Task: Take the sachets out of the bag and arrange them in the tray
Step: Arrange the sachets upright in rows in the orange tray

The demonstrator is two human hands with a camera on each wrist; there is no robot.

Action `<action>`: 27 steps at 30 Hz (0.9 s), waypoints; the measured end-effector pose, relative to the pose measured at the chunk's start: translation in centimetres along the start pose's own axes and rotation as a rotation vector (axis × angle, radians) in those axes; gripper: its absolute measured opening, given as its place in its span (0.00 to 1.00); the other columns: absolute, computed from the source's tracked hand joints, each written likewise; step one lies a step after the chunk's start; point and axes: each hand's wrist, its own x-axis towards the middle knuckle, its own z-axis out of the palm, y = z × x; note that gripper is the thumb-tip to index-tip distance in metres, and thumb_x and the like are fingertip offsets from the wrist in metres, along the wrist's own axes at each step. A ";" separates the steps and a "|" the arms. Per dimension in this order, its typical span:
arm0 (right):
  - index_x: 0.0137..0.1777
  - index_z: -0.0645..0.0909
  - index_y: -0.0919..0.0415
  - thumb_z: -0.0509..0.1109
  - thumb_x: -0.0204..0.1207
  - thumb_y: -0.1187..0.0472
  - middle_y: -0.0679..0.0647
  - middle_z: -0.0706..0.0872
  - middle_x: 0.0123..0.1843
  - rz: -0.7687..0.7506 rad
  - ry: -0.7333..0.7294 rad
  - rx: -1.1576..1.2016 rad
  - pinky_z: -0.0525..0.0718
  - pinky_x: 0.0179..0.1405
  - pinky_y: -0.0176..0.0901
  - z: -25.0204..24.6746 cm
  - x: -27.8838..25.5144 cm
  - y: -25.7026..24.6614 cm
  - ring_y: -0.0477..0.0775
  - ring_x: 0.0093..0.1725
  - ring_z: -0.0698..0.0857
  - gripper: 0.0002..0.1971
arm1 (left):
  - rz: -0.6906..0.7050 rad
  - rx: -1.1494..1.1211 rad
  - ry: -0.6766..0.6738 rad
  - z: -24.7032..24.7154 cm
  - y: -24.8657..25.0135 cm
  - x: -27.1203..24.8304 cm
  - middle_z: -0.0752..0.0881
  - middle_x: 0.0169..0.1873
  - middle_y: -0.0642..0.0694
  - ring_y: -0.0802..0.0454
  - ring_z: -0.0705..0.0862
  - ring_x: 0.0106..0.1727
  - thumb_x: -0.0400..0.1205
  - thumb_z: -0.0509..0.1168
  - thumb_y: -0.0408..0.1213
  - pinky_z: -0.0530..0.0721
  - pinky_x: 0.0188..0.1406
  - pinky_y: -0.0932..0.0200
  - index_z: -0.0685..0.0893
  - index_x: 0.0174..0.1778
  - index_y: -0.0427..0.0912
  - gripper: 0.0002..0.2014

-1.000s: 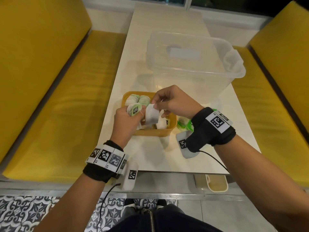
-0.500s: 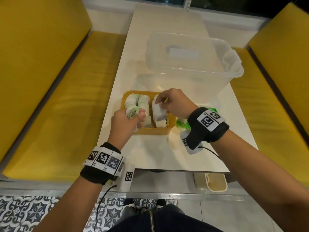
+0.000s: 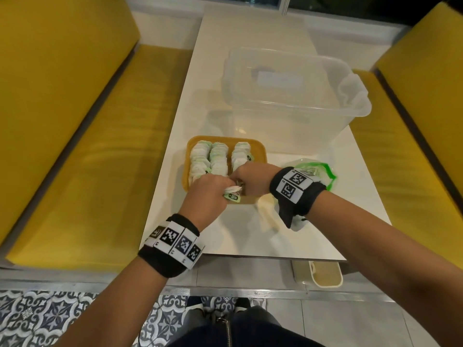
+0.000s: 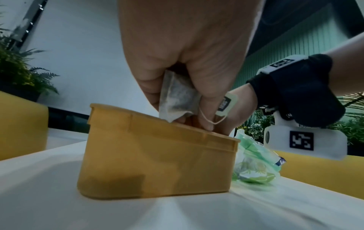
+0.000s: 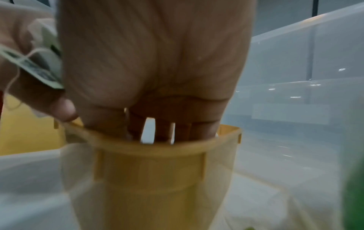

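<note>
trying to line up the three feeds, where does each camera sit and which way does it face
Head: worn on the head, looking down at the white table; both forearms, left hand and right hand show.
Left wrist: low over the table, looking along the left hand, which grips a sachet; the right wrist shows behind.
Right wrist: looks along the right hand, fingers down inside the yellow tray.
All three share the tray; the green bag shows in head and left wrist.

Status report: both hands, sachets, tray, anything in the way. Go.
Left hand grips a sachet over the tray's near edge. Right hand fingers down inside the tray; grip unclear. Three rows of sachets laid. Bag beside tray. Nothing blocking.
</note>
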 end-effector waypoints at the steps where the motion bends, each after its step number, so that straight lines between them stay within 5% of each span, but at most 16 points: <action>1: 0.56 0.84 0.58 0.62 0.77 0.63 0.57 0.86 0.44 -0.008 -0.022 0.002 0.78 0.41 0.45 -0.1 0.1 0.0 0.57 0.41 0.79 0.12 | 0.004 -0.003 -0.015 0.0 -0.1 0.0 0.91 0.40 0.47 0.44 0.86 0.46 0.76 0.71 0.32 0.83 0.47 0.49 0.91 0.44 0.48 0.08; 6: 0.54 0.86 0.58 0.64 0.73 0.71 0.50 0.82 0.39 -0.020 -0.007 0.064 0.80 0.42 0.44 -0.7 0.6 0.8 0.55 0.42 0.81 0.15 | 0.050 0.026 -0.051 0.1 -0.5 0.2 0.89 0.36 0.46 0.44 0.86 0.41 0.75 0.70 0.30 0.83 0.43 0.45 0.90 0.38 0.46 0.06; 10: 0.55 0.86 0.60 0.62 0.76 0.70 0.55 0.86 0.50 0.014 0.133 0.127 0.80 0.51 0.42 -1.5 0.6 1.7 0.56 0.51 0.82 0.14 | 0.052 0.023 -0.065 0.0 -0.9 0.2 0.90 0.37 0.47 0.47 0.86 0.41 0.74 0.72 0.31 0.83 0.42 0.48 0.91 0.39 0.48 0.06; 13: 0.55 0.84 0.60 0.60 0.76 0.69 0.54 0.83 0.50 0.036 0.152 0.145 0.77 0.50 0.41 -1.8 0.5 2.1 0.56 0.52 0.80 0.14 | 0.060 0.033 -0.073 0.1 -1.0 0.3 0.90 0.36 0.47 0.47 0.86 0.41 0.74 0.73 0.32 0.83 0.42 0.47 0.91 0.39 0.48 0.06; 19: 0.61 0.84 0.56 0.59 0.76 0.69 0.50 0.80 0.45 -0.015 -0.003 0.187 0.72 0.41 0.37 -1.2 0.0 1.4 0.53 0.44 0.77 0.18 | 0.067 0.034 -0.079 0.1 -1.1 0.4 0.90 0.38 0.47 0.46 0.86 0.42 0.74 0.72 0.32 0.84 0.43 0.46 0.91 0.40 0.48 0.06; 23: 0.48 0.84 0.49 0.64 0.75 0.67 0.46 0.79 0.33 -0.039 -0.071 0.172 0.74 0.34 0.34 -0.5 0.2 1.0 0.52 0.38 0.77 0.12 | 0.080 0.057 -0.089 0.1 -1.1 0.4 0.90 0.37 0.47 0.45 0.86 0.41 0.75 0.70 0.31 0.83 0.40 0.45 0.91 0.42 0.48 0.07; 27: 0.51 0.85 0.51 0.66 0.73 0.67 0.47 0.81 0.35 -0.043 -0.112 0.170 0.76 0.34 0.33 -0.9 -0.1 1.1 0.51 0.38 0.78 0.12 | 0.076 0.065 -0.099 0.0 -0.9 0.4 0.90 0.38 0.47 0.46 0.86 0.41 0.76 0.70 0.32 0.83 0.40 0.46 0.91 0.43 0.48 0.07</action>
